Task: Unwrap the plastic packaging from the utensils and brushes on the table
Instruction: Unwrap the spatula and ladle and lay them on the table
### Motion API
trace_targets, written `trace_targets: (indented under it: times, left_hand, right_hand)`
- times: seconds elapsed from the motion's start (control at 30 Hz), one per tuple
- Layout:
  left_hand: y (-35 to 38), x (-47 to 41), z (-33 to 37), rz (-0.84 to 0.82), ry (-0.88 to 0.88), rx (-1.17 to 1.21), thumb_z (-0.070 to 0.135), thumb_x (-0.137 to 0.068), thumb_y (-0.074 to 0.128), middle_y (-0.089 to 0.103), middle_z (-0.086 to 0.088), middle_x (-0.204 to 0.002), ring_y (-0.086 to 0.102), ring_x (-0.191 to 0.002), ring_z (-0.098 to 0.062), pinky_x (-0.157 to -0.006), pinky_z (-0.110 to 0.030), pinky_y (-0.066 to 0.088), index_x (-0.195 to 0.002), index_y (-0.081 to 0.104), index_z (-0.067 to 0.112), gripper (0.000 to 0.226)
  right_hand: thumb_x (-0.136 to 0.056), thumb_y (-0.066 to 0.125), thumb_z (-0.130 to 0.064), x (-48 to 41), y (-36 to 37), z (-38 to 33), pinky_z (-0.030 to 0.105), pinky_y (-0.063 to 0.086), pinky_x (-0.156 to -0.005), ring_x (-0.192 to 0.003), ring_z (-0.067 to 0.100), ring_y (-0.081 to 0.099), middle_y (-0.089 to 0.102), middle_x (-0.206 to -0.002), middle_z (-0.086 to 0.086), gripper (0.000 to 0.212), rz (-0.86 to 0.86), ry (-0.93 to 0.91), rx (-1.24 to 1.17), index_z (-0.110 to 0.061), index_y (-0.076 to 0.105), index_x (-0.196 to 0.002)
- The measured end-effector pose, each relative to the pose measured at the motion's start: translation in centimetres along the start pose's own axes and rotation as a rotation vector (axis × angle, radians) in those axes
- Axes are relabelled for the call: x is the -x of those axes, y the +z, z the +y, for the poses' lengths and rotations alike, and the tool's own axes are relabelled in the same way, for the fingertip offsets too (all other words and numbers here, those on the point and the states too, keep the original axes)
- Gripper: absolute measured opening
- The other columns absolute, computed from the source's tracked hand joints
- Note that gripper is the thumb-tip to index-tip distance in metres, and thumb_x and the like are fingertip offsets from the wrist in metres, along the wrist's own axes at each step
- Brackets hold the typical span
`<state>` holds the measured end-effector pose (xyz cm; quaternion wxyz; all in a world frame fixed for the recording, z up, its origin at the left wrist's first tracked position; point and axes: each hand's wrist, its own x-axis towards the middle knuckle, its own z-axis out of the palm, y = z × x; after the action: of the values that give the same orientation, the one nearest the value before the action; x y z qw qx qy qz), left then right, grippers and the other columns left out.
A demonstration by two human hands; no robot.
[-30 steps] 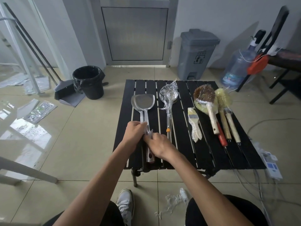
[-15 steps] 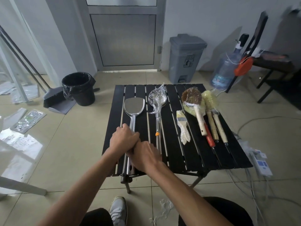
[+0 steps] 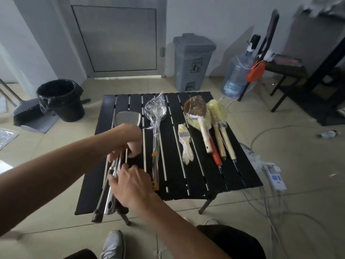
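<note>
Closest in, at the near left corner of the surface (image 3: 205, 174): spatula (image 3: 127, 118) lengthwise on the slats, bare steel head toward the far side, handle end poking out past the near edge, over the floor. Left hand (image 3: 128, 141) curled round its shaft just below the head, gripping. Right hand (image 3: 134, 186) lower on the handle, back to the camera, fingertips blurred against the steel; cannot tell whether pinching or only touching. Alongside the handle, a dark bar (image 3: 98, 208), also past the edge, too blurred to name. Open slats to the right of the hands, along the near edge and at the near right corner. Just right of the spatula and parallel to it, a ladle (image 3: 155, 111) in crinkled clear plastic, close beside the right hand. Further right, apart from the ladle, a flat paintbrush (image 3: 183, 139) in plastic. Then a bunch lying against one another: round brown brush (image 3: 195, 107), yellow bottle brush (image 3: 216, 113), both wrapped at the head, and a red handle (image 3: 216, 156) beneath. All around, tiled floor: black lined bucket (image 3: 61, 100) and dustpan (image 3: 31, 116) off to the left, grey pedal bin (image 3: 193, 60) and door (image 3: 115, 38) behind, water jug (image 3: 236, 75) and dark chair (image 3: 280, 68) at the far right, power strip (image 3: 276, 176) and loose cables by the right edge.
</note>
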<state>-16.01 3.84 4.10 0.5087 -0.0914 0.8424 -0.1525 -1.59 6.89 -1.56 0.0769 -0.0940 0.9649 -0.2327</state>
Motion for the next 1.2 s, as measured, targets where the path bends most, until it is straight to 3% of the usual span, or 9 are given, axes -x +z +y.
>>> trace_targets:
  times: [0.1,0.2,0.3,0.47,0.67,0.8,0.93,1.07,1.2]
  left_hand:
    - [0.7,0.3,0.9,0.127,0.038,-0.185,0.024,-0.104,0.047,0.07,-0.001,-0.052,0.067,-0.061,-0.009,-0.075,-0.023,0.053,-0.087,0.066,0.008,0.03]
    - [1.1,0.7,0.6,0.348,0.127,-0.274,0.035,-0.101,0.048,0.061,0.011,-0.05,0.066,-0.068,-0.003,-0.086,-0.026,0.054,-0.083,0.067,0.028,0.027]
    - [0.3,1.2,0.4,0.493,0.161,-0.323,0.039,-0.1,0.042,0.058,0.013,-0.041,0.061,-0.062,-0.005,-0.066,-0.024,0.049,-0.076,0.063,0.022,0.036]
    - [-2.5,3.0,1.1,0.729,0.384,-0.178,0.039,-0.104,0.039,0.062,-0.003,-0.097,0.063,-0.089,-0.019,-0.085,-0.036,0.054,-0.091,0.062,0.016,0.035]
    - [-4.5,4.9,5.9,0.884,0.704,0.14,0.038,-0.107,0.045,0.059,-0.001,-0.076,0.062,-0.079,-0.026,-0.071,-0.033,0.047,-0.081,0.062,0.016,0.038]
    - [-4.3,5.8,8.9,0.764,1.014,0.296,0.037,-0.112,0.04,0.058,0.006,-0.077,0.059,-0.055,-0.002,-0.051,-0.018,0.044,-0.098,0.066,0.024,0.032]
    - [-4.3,6.6,12.0,0.457,1.207,0.598,0.032,-0.108,0.054,0.07,-0.011,-0.088,0.068,-0.059,-0.011,-0.049,-0.025,0.052,-0.102,0.066,0.018,0.02]
    - [-4.6,7.7,16.2,0.534,1.291,0.629,0.027,-0.103,0.064,0.078,-0.011,-0.093,0.078,-0.071,-0.025,-0.062,-0.037,0.062,-0.106,0.069,0.017,0.011]
    - [-4.8,8.1,19.8,0.617,1.328,0.688,0.023,-0.097,0.074,0.078,-0.004,-0.084,0.079,-0.071,-0.02,-0.068,-0.034,0.065,-0.103,0.075,0.013,0.011]
  right_hand:
    - [-0.109,0.038,-0.037,0.2,-0.7,0.9,0.048,0.058,-0.085,-0.098,0.034,0.067,0.065,-0.109,0.021,0.042,0.034,0.003,-0.066,-0.002,0.058,-0.119]
    - [-0.108,0.039,-0.029,0.4,-1.9,1.5,0.047,0.058,-0.087,-0.099,0.034,0.067,0.065,-0.11,0.023,0.035,0.059,-0.009,-0.156,0.0,0.058,-0.118]
    - [-0.107,0.042,-0.026,0.4,-3.1,2.2,0.046,0.056,-0.092,-0.103,0.033,0.065,0.063,-0.113,0.022,0.032,0.023,-0.004,-0.267,0.0,0.058,-0.118]
    - [-0.102,0.045,-0.012,0.2,-7.1,4.8,0.033,0.044,-0.097,-0.112,0.032,0.059,0.064,-0.117,0.024,0.032,0.067,0.051,-0.597,0.009,0.066,-0.113]
    - [-0.095,0.062,-0.015,-0.2,-12.4,12.2,0.02,0.052,-0.074,-0.084,0.007,0.07,0.076,-0.091,-0.001,0.017,0.218,0.215,-1.047,-0.013,0.077,-0.101]
    - [-0.09,0.074,-0.008,-0.1,-14.4,17.2,0.023,0.06,-0.081,-0.095,0.008,0.074,0.078,-0.101,-0.002,0.022,0.454,0.302,-1.22,-0.016,0.075,-0.11]
    - [-0.086,0.08,-0.013,0.2,-15.1,20.6,0.031,0.063,-0.076,-0.088,0.012,0.075,0.078,-0.093,-0.001,0.014,0.609,0.446,-1.177,-0.018,0.074,-0.098]
    - [-0.086,0.08,-0.017,0.6,-16.5,23.7,0.046,0.064,-0.081,-0.085,0.018,0.076,0.078,-0.086,-0.001,0.009,0.732,0.526,-1.096,-0.023,0.072,-0.084]
    - [-0.089,0.078,-0.022,1.4,-17.8,27.1,0.048,0.062,-0.088,-0.093,0.024,0.076,0.078,-0.095,0.006,0.015,0.75,0.59,-1.154,-0.014,0.073,-0.1]
